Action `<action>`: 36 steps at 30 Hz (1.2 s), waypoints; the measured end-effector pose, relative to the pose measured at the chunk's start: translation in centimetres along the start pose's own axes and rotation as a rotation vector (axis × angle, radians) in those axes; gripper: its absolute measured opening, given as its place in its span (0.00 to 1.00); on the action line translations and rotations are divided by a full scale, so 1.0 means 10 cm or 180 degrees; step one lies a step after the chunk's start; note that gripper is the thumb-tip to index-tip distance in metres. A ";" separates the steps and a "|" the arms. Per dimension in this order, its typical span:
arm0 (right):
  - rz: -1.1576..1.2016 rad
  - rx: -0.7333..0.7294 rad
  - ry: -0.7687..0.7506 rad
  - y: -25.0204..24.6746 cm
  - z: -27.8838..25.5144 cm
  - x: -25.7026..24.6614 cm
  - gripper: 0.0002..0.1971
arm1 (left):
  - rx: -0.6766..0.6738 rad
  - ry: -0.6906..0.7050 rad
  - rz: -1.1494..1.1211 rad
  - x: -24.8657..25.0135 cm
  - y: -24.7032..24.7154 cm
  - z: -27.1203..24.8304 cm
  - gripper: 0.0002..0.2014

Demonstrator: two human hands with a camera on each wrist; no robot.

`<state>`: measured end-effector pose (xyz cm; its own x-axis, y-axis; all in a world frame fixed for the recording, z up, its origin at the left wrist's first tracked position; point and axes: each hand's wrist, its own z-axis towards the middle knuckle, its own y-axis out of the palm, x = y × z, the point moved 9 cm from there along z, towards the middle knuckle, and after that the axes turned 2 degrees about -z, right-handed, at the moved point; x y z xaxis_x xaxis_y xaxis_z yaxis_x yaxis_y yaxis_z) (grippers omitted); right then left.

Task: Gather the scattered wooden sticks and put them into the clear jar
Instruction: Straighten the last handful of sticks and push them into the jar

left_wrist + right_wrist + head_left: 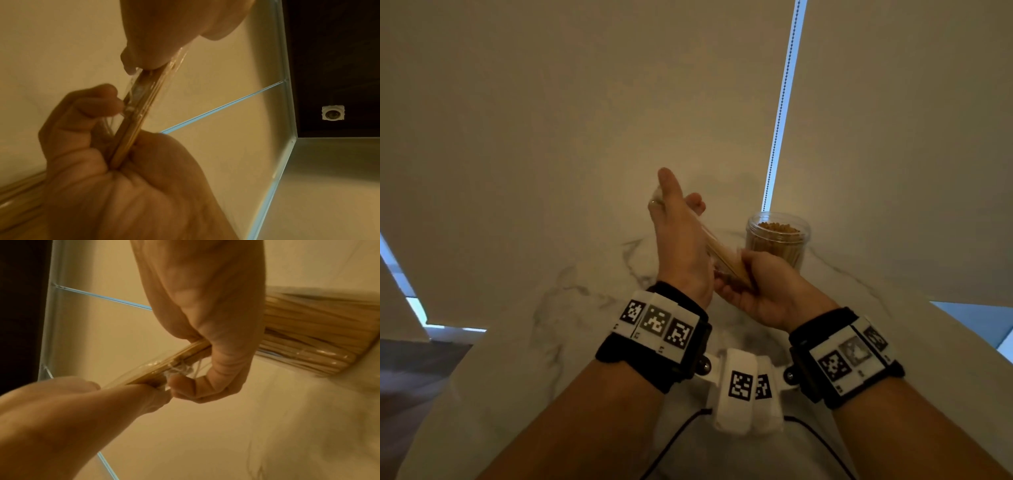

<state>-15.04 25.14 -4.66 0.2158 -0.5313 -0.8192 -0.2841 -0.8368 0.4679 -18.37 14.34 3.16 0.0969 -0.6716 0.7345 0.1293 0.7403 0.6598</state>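
Note:
A bundle of wooden sticks (722,253) in a clear plastic wrapper is held up above the white marble table (571,329). My right hand (760,281) grips its lower end in a fist. My left hand (681,219), thumb pointing up, pinches the upper end of the wrapper. The left wrist view shows my left hand's fingers (164,48) pinching the wrapper above the bundle (135,113) and my right hand (123,178) below. The clear jar (777,240) stands upright behind my right hand, packed with sticks. It also shows in the right wrist view, where the jar (308,337) lies behind my right hand (205,321).
Closed roller blinds fill the background, with a bead chain (780,113) hanging just behind the jar. The table's edges fall away at the left and right. Black cables (674,442) run from the wrist bands over the near table.

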 end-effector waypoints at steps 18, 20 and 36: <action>-0.0605 0.0140 -0.0106 -0.15 0.02 0.03 0.17 | -0.0072 0.0035 -0.0074 0.27 -0.22 0.24 0.14; -0.0466 0.0228 -0.0225 -0.19 0.04 -0.03 0.15 | -0.0192 -0.0192 0.0300 0.22 -0.20 0.28 0.15; -0.0072 0.0308 -0.0338 -0.21 0.05 -0.10 0.16 | -0.0174 -0.0409 0.1094 0.21 -0.28 0.27 0.24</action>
<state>-15.16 27.46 -5.02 0.1246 -0.4911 -0.8621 -0.3703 -0.8292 0.4188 -21.14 10.96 3.27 0.0197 -0.3722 0.9280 0.1637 0.9168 0.3642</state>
